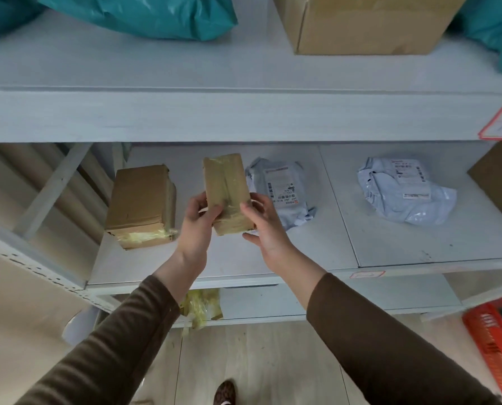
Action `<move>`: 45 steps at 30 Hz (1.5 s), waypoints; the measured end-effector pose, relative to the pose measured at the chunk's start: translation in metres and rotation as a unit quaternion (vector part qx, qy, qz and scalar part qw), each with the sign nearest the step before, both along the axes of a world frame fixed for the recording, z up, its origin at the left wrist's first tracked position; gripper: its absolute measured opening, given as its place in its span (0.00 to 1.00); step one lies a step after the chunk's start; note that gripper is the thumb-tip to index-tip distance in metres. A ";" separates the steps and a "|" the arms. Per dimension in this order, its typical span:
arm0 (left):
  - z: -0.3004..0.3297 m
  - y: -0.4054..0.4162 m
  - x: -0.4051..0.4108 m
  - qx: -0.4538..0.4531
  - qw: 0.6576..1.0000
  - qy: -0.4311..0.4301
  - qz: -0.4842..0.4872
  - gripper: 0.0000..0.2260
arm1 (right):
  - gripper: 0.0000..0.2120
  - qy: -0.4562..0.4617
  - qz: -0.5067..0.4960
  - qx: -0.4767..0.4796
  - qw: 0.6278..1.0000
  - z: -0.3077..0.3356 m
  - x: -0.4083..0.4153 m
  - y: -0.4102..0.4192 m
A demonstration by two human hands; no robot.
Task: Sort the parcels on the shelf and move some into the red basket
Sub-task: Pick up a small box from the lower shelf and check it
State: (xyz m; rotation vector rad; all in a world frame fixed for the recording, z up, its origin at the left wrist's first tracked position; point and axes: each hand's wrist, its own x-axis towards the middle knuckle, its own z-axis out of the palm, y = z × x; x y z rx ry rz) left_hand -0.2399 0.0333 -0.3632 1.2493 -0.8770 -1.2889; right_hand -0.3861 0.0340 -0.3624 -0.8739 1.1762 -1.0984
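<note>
A small taped brown box [226, 188] is held above the middle shelf [302, 258]. My left hand [198, 226] grips its near left side, thumb on top. My right hand [263, 226] holds its right side with fingers behind it. On the shelf lie a larger brown box [141, 204] to the left, a grey mailer bag [285, 191] just behind the held box, and another grey mailer [404, 191] further right. The red basket [495, 343] shows at the lower right edge, with something inside it.
The upper shelf carries teal bags [144, 16], a big cardboard box [363, 21] and another teal bag [498, 30]. A brown box corner [498, 179] sits at the far right. Yellow-taped wrapping [201, 308] lies on the lowest shelf. A shoe [225, 391] stands on the floor.
</note>
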 end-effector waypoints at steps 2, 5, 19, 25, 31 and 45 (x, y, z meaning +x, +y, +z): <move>0.015 0.012 -0.012 -0.021 0.999 0.026 -0.020 0.16 | 0.12 -0.050 -0.016 0.000 0.999 0.010 -0.015 0.010; 0.028 0.023 -0.023 -0.022 0.996 0.076 -0.050 0.10 | 0.19 -0.144 -0.040 0.037 0.988 0.018 -0.038 0.023; 0.034 0.046 -0.055 0.029 0.987 0.104 -0.119 0.18 | 0.26 -0.103 -0.068 0.070 0.990 0.039 -0.079 0.062; 0.027 0.051 -0.059 0.099 0.955 0.225 -0.164 0.29 | 0.35 0.279 -0.040 -0.177 0.943 0.037 -0.069 0.078; 0.022 0.054 -0.063 0.068 0.954 0.259 -0.135 0.32 | 0.36 0.467 -0.031 -0.290 0.835 0.033 -0.053 0.097; 0.009 0.052 -0.062 -0.201 0.961 -0.169 -0.086 0.35 | 0.39 0.246 0.004 -0.180 0.952 0.001 -0.068 0.082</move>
